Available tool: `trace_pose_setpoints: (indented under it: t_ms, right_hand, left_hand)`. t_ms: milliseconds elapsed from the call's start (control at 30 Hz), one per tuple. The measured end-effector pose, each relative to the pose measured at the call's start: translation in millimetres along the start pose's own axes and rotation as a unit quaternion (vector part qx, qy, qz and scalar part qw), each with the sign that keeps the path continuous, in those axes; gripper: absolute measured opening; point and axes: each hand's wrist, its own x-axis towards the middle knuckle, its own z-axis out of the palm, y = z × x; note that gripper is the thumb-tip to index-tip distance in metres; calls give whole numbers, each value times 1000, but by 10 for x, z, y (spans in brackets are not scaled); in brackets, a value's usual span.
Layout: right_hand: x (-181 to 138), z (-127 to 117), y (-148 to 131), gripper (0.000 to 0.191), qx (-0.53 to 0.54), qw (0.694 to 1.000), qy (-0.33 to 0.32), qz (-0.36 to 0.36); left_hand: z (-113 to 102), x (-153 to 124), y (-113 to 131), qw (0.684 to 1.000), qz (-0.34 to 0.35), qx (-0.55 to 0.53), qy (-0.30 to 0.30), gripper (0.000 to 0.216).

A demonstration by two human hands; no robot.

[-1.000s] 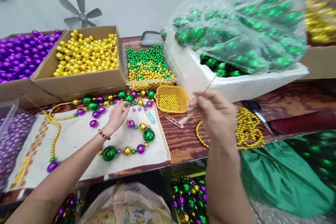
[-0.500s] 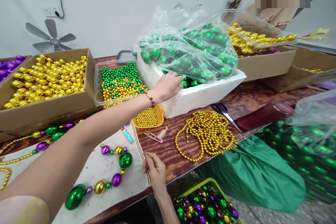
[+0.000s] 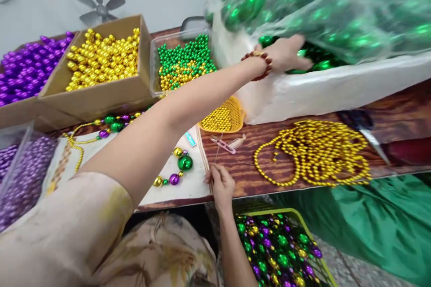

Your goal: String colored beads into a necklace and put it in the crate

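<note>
My left hand (image 3: 286, 51) reaches far across into the white foam box (image 3: 323, 92), under a clear plastic bag (image 3: 336, 4) of big green balls. Its fingers lie on the green balls (image 3: 319, 65) in the box; the fingertips are blurred and dip among them. A brown bead bracelet sits on that wrist. My right hand (image 3: 220, 183) rests at the table's front edge, pinching a thin needle (image 3: 218, 154) that points up and away. A bead string (image 3: 175, 170) of green, gold and purple lies on the white cloth (image 3: 188, 186) just left of it.
Cardboard boxes hold gold balls (image 3: 101, 56) and purple balls (image 3: 23, 69). A clear tub (image 3: 182, 60) holds small green and gold beads, with a yellow basket (image 3: 224, 119) in front. A gold bead strand (image 3: 316, 152) and scissors (image 3: 365, 125) lie right. A bin of mixed beads (image 3: 279, 251) sits below.
My left hand has gone deeper into the foam box, under the bag. The right hand stays at the table edge pinching the needle. The view has swung left and down.
</note>
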Motion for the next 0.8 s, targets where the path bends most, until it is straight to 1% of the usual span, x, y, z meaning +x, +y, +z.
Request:
trace_pose_setpoints:
  t_ms: [33,67,100,133,167,200,233,267,300,333,367,400,433,467,500,533,600,633,667,700,733,767,800]
  right_hand:
    - [1,4,1,23,0,1000,-1,3]
    - [1,7,3,23,-2,1000,-2,5]
    - [-1,10,5,24,-5,1000,-3,8]
    - [-4,12,6,24,-8,1000,-3,9]
    - [-6,13,6,24,-10,1000,-3,9]
    - [-5,15,1,24,-13,1000,-2,7]
    - [2,20,-12,24,-16,1000,-4,4]
    - [18,31,-36,24,-21,1000,-9,-1]
    - [46,53,-74,24,-26,999,-17,-10]
    - [88,90,-129,23,-33,999,-29,-21]
    - [145,147,-202,23,-41,998,-43,-37]
    - [215,227,-291,23,-49,996,-58,-56]
    - [295,331,-396,22,-55,993,-75,-78]
    - [380,460,-513,21,-58,989,-94,-101]
    - [463,611,-637,21,-57,984,-117,-124]
    - [539,780,-765,20,-53,977,-143,-146]
    - [649,1151,-1009,19,-38,961,-197,-189]
    - [676,1338,-1114,19,-31,952,-223,-206]
    - [684,1517,-1199,18,-26,944,-247,-218]
    - [674,1679,-1261,19,-21,937,-267,-224]
    - [649,1819,-1295,19,-17,932,-285,-225]
    - [613,1931,-1301,20,-14,929,-298,-219]
    - [568,2013,-1278,20,-13,929,-307,-206]
  left_hand:
    - [28,96,-26,994,97,-17,-45,23]
    - [50,189,-46,970,211,-36,-118,12]
    - [60,257,-59,920,330,-49,-206,12]
    - [55,278,-66,851,434,-50,-291,19]
    - [30,231,-67,785,508,-43,-352,24]
    - [-14,99,-65,741,547,-32,-388,26]
    - [-74,-125,-63,742,549,-31,-383,23]
    - [-144,-436,-65,801,499,-72,-324,15]
    - [-213,-820,-73,875,403,-137,-230,16]
    - [-270,-1256,-90,933,272,-212,-103,38]
    - [-301,-1718,-119,950,131,-282,38,60]
    - [-297,-2178,-161,922,20,-356,149,65]
    - [-254,-2616,-217,867,-70,-442,217,51]
    - [-172,-3016,-285,804,-148,-517,252,38]
    - [-58,-3367,-361,743,-201,-579,270,28]
    - [76,-3667,-438,685,-242,-626,284,24]
    - [348,-4129,-568,562,-291,-706,317,26]
    - [463,-4302,-607,509,-299,-739,324,26]
    - [553,-4444,-626,474,-298,-757,337,26]
    - [615,-4558,-626,451,-297,-767,347,27]
    - [652,-4648,-611,441,-294,-768,360,28]
    - [666,-4717,-588,440,-294,-761,375,29]
    - [667,-4770,-564,448,-294,-748,391,32]
